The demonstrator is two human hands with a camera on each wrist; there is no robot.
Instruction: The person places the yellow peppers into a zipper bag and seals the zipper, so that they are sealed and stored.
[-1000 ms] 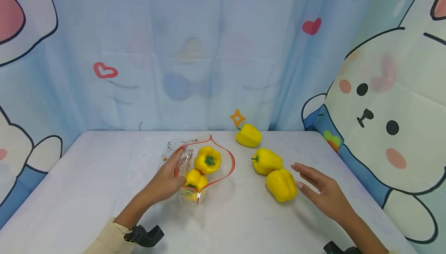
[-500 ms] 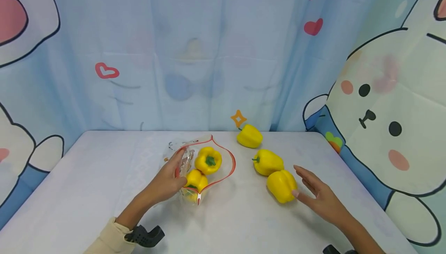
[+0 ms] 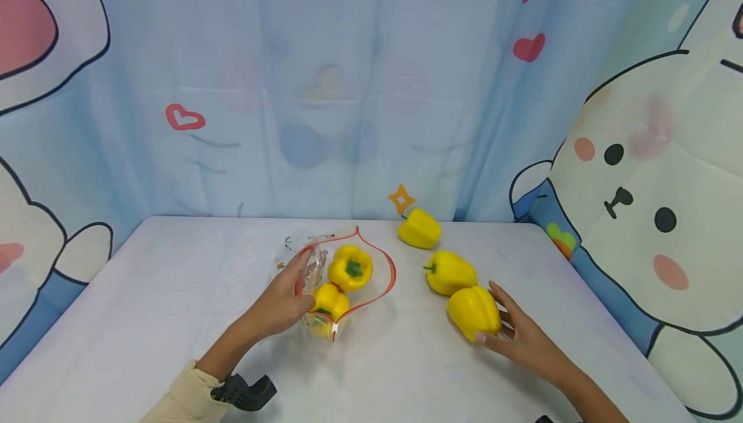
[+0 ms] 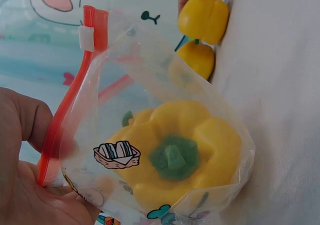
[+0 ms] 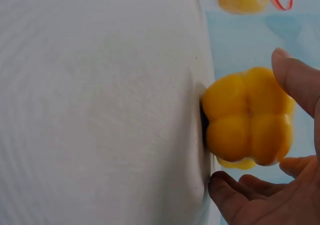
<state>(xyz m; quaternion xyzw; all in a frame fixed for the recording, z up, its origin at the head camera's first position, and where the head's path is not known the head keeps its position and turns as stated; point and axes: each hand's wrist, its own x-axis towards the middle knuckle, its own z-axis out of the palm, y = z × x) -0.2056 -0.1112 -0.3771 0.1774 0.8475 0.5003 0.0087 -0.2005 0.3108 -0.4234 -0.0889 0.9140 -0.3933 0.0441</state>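
Observation:
My left hand (image 3: 284, 297) grips the side of a clear plastic zip bag (image 4: 130, 80) by its red zip rim. The bag's mouth is spread wide, and a white slider shows at one end of the zip. Inside lie yellow bell peppers, an upper one (image 3: 351, 265) and a lower one (image 3: 331, 298), with green stems. My right hand (image 3: 525, 342) is spread around the nearest loose yellow bell pepper (image 3: 473, 312), thumb at its near side and fingers at its far side. In the right wrist view a gap shows between that pepper (image 5: 250, 117) and the fingertips.
Two other loose yellow peppers lie behind: a middle one (image 3: 451, 273) touching the nearest pepper, and a far one (image 3: 420, 228) by the table's back edge. A white cloth covers the table (image 3: 174, 294). A printed blue curtain (image 3: 325, 88) hangs behind it.
My right hand has moved left and closer, from beside the nearest pepper to around it. The left hand keeps its grip on the bag. The head view has shifted slightly.

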